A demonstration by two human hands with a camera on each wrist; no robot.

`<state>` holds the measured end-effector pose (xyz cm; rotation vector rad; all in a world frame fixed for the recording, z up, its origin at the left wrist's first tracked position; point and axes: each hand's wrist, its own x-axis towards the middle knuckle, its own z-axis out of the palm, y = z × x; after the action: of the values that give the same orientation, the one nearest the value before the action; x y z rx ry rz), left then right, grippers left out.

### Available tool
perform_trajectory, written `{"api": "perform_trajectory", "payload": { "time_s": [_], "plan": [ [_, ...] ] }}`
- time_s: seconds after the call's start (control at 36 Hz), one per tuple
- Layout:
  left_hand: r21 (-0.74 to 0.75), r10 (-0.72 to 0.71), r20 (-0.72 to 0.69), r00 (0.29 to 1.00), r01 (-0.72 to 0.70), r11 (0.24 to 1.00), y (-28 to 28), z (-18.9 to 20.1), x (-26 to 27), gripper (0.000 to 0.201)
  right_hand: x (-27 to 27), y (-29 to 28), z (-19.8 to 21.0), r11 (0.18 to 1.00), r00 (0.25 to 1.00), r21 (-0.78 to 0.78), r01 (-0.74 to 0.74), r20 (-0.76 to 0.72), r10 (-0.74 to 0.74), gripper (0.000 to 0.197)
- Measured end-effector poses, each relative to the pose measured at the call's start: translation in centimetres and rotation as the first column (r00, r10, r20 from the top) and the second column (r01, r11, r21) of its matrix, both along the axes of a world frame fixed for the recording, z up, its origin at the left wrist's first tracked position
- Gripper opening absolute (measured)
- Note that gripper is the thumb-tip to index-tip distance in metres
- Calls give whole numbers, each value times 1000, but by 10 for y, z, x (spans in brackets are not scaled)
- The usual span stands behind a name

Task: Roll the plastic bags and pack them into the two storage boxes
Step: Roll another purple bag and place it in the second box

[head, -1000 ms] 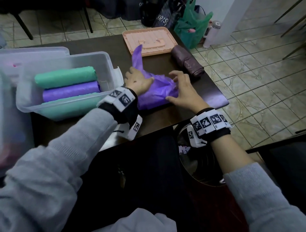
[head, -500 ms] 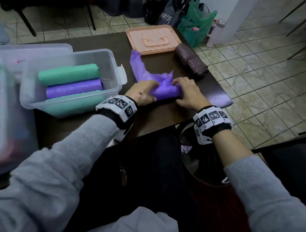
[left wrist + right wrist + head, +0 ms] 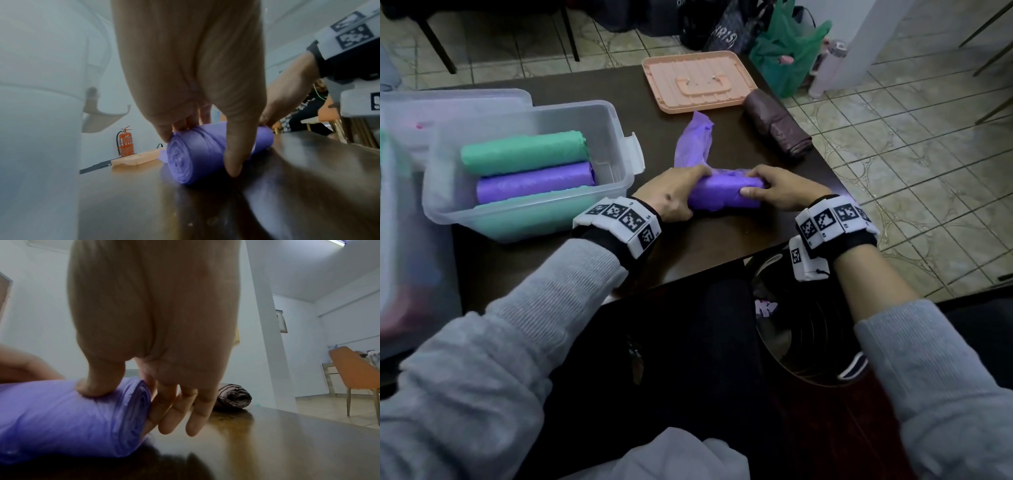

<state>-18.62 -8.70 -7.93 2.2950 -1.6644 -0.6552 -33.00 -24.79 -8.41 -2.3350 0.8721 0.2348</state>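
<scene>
Since the earlier frames the purple bag (image 3: 726,195) has gone from a loose crumpled sheet to a tight roll, and both hands have drawn back toward the near edge of the dark table (image 3: 702,246). Left hand (image 3: 671,197) grips the roll's left end, thumb on its near face and fingers curled over the top; right hand (image 3: 782,192) pinches the right end, thumb pressing on top while the fingers (image 3: 174,412) reach down past the end face. One unrolled tail of the bag trails away to the far side, toward the peach lid (image 3: 698,80) lying flat at the table's far edge. One dark brown roll (image 3: 775,128) lies at the right edge, well apart from the hands. Bare tabletop lies between the purple roll and the near edge, and more between it and the brown roll. To the left, the clear storage box (image 3: 619,137) stands open just beside the left hand, holding three rolls: a far green roll (image 3: 524,154), a purple roll (image 3: 534,183) in the middle and a near green roll (image 3: 530,214). A second clear box (image 3: 400,240) is blurred at the left edge, its contents not legible.
</scene>
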Motion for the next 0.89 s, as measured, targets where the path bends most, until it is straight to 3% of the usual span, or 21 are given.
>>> {"api": "perform_trajectory", "payload": {
  "time_s": [0.14,0.19,0.28,0.33,0.44,0.53,0.64,0.89],
  "plan": [
    [-35,-51,54,997,53,998,2,-3,0,73,4,2,3,1000,993,11,25,-114,-24,42],
    [-42,-34,90,995,38,998,1,-3,0,70,8,6,4,998,988,-64,19,-151,-28,45],
    [-10,-28,107,994,30,1000,-2,-3,0,71,12,20,9,957,1000,-289,-8,-17,3,51],
    [27,-25,95,995,22,999,-4,-2,0,71,15,33,10,936,991,-346,-66,89,103,55],
    [101,11,66,998,-18,995,-7,0,0,67,18,51,-1,914,982,-364,-182,-26,186,67],
    [144,36,17,999,-38,989,-8,-2,4,70,15,54,-11,914,985,-386,-127,55,161,68],
    [130,48,-30,998,-44,991,-6,-1,5,72,13,47,-7,961,984,-273,-42,156,87,52],
    [52,49,-5,999,-49,997,-8,2,7,58,21,18,12,994,996,66,-93,18,92,45]
  ]
}}
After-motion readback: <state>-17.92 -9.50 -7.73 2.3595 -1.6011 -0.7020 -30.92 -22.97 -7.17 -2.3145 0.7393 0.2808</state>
